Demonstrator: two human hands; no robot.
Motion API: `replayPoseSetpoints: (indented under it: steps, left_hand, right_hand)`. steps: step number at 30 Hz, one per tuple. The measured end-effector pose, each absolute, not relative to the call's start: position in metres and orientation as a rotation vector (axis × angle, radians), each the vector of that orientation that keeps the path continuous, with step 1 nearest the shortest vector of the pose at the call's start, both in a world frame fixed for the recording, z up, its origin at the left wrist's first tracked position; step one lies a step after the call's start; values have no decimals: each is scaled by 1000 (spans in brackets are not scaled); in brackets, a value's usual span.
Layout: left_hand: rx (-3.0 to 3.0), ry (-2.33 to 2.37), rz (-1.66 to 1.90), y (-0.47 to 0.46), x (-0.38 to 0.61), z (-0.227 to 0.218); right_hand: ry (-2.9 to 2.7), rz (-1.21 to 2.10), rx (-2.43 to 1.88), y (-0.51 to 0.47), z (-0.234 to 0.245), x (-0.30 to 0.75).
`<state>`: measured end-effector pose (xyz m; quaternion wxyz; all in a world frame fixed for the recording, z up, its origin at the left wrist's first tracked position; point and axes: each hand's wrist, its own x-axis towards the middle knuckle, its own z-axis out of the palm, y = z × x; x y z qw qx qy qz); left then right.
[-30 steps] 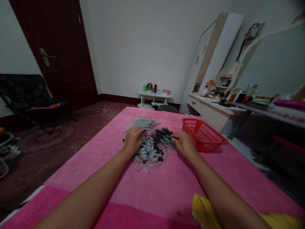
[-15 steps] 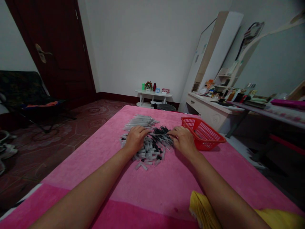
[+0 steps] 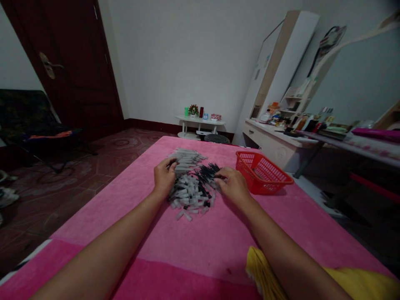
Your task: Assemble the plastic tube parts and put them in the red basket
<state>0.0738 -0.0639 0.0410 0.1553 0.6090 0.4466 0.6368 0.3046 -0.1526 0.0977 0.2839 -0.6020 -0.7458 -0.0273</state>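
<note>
My left hand (image 3: 164, 177) is at the left edge of a stack of clear, slim pen barrels (image 3: 187, 157). Its thumb and fingers are curled together, and what they pinch, if anything, is too small to tell. My right hand (image 3: 233, 182) bends over the right side of a bunch of black-tipped pen parts (image 3: 206, 173), fingertips closed among them; what they hold is hidden. Nearer to me, between both hands, lies a heap of short translucent caps (image 3: 189, 193), some with black ends.
A red plastic basket (image 3: 265, 175) stands right of my right hand on the pink cloth (image 3: 193, 246). A yellow cloth (image 3: 265, 275) lies under my right forearm. Beyond are a low white table (image 3: 200, 121) and a cluttered dressing table (image 3: 275, 139).
Half a second ago a thin pen part stretched between my two hands. My left hand has since moved left to the barrel stack; my right hand has shifted slightly left over the black-tipped parts.
</note>
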Motion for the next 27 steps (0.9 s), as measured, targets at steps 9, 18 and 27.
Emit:
replayPoseSetpoints:
  steps: [9, 18, 27]
  left_hand:
    - [2089, 1325, 1723, -66, 74, 34]
    - [2280, 1316, 1646, -72, 74, 38]
    - [2528, 1235, 1512, -83, 84, 45]
  right_hand:
    - [-2229, -162, -1775, -155, 80, 289]
    - [-2242, -241, -1999, -163, 85, 280]
    - [-2289, -175, -2022, -160, 77, 279]
